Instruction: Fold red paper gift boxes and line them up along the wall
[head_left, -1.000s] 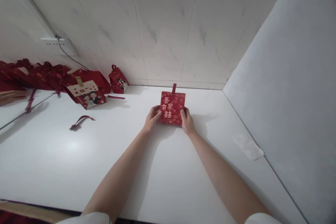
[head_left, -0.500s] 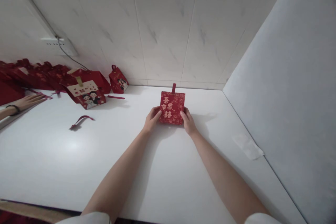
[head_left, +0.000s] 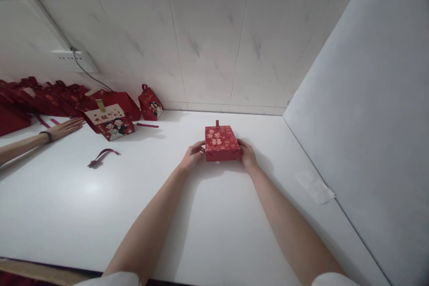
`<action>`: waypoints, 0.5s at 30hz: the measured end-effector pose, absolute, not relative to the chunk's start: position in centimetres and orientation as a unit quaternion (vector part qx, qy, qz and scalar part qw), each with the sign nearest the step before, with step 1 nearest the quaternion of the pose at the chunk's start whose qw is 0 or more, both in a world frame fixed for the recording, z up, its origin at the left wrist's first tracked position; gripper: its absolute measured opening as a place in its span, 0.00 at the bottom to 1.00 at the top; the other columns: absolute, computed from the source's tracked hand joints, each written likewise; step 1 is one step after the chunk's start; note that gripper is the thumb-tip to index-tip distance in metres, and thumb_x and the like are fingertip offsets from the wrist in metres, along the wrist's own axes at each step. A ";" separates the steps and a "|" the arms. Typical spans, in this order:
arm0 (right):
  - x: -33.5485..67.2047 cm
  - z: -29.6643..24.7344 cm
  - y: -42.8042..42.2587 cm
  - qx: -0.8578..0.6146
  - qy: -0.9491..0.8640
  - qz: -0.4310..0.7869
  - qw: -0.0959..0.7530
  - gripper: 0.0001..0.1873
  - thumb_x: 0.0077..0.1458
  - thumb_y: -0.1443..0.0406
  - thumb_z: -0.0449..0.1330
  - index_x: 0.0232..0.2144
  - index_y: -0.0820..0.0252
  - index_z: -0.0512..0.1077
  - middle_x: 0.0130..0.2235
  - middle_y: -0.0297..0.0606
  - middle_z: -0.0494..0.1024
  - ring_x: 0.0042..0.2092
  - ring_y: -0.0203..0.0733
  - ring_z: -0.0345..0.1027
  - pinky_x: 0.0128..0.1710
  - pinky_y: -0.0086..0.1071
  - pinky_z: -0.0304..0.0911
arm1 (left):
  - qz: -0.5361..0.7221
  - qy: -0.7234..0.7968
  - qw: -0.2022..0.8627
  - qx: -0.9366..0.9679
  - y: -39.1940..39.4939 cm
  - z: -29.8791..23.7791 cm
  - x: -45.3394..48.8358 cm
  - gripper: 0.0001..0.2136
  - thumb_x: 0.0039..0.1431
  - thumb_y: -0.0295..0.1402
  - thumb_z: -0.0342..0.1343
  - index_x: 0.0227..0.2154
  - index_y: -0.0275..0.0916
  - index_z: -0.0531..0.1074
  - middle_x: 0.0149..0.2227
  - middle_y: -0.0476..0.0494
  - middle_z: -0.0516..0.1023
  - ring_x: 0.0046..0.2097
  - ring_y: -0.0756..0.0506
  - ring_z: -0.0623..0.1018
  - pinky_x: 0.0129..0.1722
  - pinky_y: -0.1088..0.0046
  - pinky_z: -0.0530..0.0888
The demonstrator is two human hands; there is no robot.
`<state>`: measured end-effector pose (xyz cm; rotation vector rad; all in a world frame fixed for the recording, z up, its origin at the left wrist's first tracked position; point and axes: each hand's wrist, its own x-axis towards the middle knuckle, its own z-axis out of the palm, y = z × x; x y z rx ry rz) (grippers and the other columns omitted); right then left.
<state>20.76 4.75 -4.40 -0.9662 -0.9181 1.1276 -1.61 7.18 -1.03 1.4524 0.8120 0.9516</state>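
Between my two hands is a red gift box (head_left: 222, 140) with pale Chinese characters and a floral pattern on its face and a short ribbon tab at the far edge. It is tipped back, so its plain red near end shows. My left hand (head_left: 194, 154) grips its left side, fingers curled and partly behind it. On the right side my right hand (head_left: 247, 154) holds it, with the fingertips hidden behind the box.
Red gift boxes with couple pictures (head_left: 117, 125), (head_left: 150, 102) and a crowded row of red boxes (head_left: 50, 98) stand at the back left. Loose ribbons (head_left: 103, 154) lie nearby. Another person's hand (head_left: 65, 128) rests at left. White tissue (head_left: 317, 187) lies right.
The box I hold has tilted back, its face now leaning away and its near end showing. The other person's hand has slid right across the table.
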 end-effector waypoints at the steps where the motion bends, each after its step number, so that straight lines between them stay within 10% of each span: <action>1: 20.9 -4.3 4.7 -0.421 -0.406 0.502 0.637 0.17 0.50 0.55 0.60 0.40 0.57 0.76 0.39 0.38 0.80 0.39 0.46 0.72 0.36 0.36 0.65 | 0.400 0.339 0.581 0.622 7.1 -0.9 -1.6 0.26 0.45 0.26 0.54 0.52 0.35 0.69 0.50 0.40 0.75 0.50 0.37 0.73 0.47 0.63 0.70; 15: 20.7 -2.6 3.5 -0.409 -0.453 0.529 0.590 0.14 0.46 0.58 0.66 0.37 0.55 0.79 0.39 0.38 0.81 0.41 0.48 0.72 0.41 0.40 0.65 | 0.450 0.285 0.654 0.537 6.7 -0.5 -1.3 0.27 0.45 0.30 0.64 0.52 0.36 0.70 0.49 0.35 0.76 0.47 0.36 0.76 0.42 0.65 0.72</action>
